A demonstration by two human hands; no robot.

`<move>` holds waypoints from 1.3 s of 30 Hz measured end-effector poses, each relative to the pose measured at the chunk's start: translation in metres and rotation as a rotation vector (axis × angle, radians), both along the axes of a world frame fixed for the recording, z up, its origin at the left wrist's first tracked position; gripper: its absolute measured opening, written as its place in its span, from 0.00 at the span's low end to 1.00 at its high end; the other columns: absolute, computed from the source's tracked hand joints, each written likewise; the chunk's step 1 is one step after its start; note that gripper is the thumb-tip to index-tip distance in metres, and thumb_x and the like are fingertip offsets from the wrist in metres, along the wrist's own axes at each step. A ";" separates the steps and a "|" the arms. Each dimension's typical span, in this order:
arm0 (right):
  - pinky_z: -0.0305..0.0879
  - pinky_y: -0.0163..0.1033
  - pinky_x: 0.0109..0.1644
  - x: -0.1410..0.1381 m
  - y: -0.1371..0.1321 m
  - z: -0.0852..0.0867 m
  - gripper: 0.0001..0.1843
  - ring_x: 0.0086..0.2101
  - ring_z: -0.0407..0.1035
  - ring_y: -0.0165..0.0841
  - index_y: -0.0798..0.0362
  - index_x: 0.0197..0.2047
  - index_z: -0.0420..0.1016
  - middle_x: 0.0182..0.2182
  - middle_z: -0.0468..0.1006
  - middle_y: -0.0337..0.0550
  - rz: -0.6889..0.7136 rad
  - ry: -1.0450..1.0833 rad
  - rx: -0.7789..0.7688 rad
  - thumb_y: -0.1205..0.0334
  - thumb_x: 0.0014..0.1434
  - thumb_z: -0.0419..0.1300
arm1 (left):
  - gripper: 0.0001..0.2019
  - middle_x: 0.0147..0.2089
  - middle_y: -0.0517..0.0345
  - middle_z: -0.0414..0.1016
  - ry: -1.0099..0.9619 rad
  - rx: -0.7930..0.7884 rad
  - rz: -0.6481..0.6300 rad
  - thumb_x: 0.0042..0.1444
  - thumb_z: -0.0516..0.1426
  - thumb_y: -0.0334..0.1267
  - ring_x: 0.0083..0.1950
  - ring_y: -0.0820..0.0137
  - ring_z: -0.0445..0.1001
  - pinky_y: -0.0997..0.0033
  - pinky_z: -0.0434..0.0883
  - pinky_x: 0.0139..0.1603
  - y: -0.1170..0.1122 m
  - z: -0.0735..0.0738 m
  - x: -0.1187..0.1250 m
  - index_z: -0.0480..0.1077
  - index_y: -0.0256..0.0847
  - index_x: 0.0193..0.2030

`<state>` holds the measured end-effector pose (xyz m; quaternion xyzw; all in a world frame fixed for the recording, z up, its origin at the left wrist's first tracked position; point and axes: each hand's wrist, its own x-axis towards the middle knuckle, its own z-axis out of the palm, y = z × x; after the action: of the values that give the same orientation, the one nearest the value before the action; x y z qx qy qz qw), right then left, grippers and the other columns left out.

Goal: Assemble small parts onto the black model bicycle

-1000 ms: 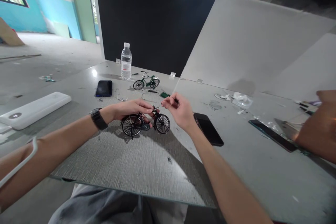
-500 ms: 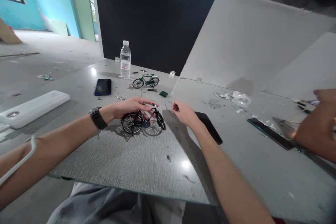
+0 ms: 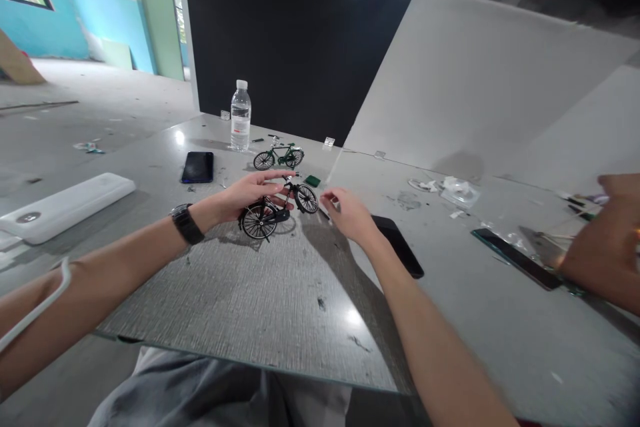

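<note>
My left hand (image 3: 247, 192) grips a small black model bicycle (image 3: 277, 208) by its frame and holds it tilted, front wheel raised, just above the grey table (image 3: 260, 307). A black watch sits on that wrist. My right hand (image 3: 347, 213) hovers just right of the bicycle's front wheel, fingers loosely curled; I cannot tell whether a small part is pinched in them. A second, green model bicycle (image 3: 279, 156) stands farther back near a clear water bottle (image 3: 241, 116).
A dark phone (image 3: 198, 167) lies at the left, another phone (image 3: 400, 247) beside my right wrist. A white flat device (image 3: 65, 205) rests far left. Another person's arm (image 3: 607, 247) reaches in at the right, over a phone (image 3: 517, 257) and plastic scraps (image 3: 457, 190).
My left hand lifted the black bicycle off the table and carried it back and slightly right, tilting it. My right hand dropped from its raised pinch and stayed beside the front wheel.
</note>
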<state>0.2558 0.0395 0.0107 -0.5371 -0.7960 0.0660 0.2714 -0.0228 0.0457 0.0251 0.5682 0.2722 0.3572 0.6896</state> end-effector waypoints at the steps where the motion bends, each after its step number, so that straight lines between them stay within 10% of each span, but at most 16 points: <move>1: 0.68 0.46 0.48 -0.003 -0.001 0.002 0.14 0.44 0.76 0.42 0.51 0.47 0.78 0.44 0.83 0.51 0.027 0.089 0.004 0.52 0.71 0.55 | 0.25 0.56 0.44 0.80 -0.013 0.015 0.008 0.69 0.58 0.36 0.54 0.58 0.83 0.62 0.75 0.50 0.000 0.000 0.000 0.65 0.44 0.72; 12: 0.70 0.43 0.40 -0.020 -0.007 0.002 0.23 0.36 0.74 0.38 0.54 0.50 0.79 0.40 0.83 0.49 0.147 0.381 -0.108 0.43 0.65 0.61 | 0.19 0.52 0.41 0.81 0.067 -0.042 -0.074 0.67 0.61 0.41 0.48 0.59 0.83 0.70 0.76 0.35 0.002 0.003 -0.006 0.72 0.40 0.63; 22: 0.70 0.40 0.36 -0.047 -0.030 0.016 0.22 0.33 0.70 0.34 0.50 0.46 0.72 0.36 0.76 0.43 0.068 0.555 0.174 0.41 0.61 0.67 | 0.13 0.37 0.52 0.83 0.282 0.427 0.043 0.62 0.65 0.43 0.38 0.66 0.82 0.69 0.77 0.41 -0.005 0.011 0.003 0.79 0.36 0.48; 31: 0.69 0.50 0.54 -0.057 -0.036 0.011 0.11 0.48 0.71 0.43 0.50 0.40 0.79 0.43 0.75 0.49 0.109 0.289 0.527 0.50 0.66 0.65 | 0.12 0.38 0.53 0.82 0.232 0.525 0.101 0.62 0.64 0.43 0.37 0.67 0.82 0.69 0.78 0.40 -0.008 0.004 0.011 0.78 0.36 0.46; 39: 0.69 0.52 0.57 -0.065 -0.041 0.015 0.10 0.50 0.71 0.44 0.50 0.41 0.80 0.47 0.73 0.52 0.059 0.339 0.385 0.54 0.69 0.60 | 0.13 0.40 0.52 0.82 0.189 0.501 0.087 0.61 0.64 0.42 0.36 0.68 0.81 0.67 0.76 0.41 -0.004 -0.001 0.011 0.77 0.37 0.48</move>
<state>0.1903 -0.0011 0.0256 -0.4331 -0.7525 0.0101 0.4962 -0.0121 0.0415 0.0239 0.7398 0.2627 0.3882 0.4828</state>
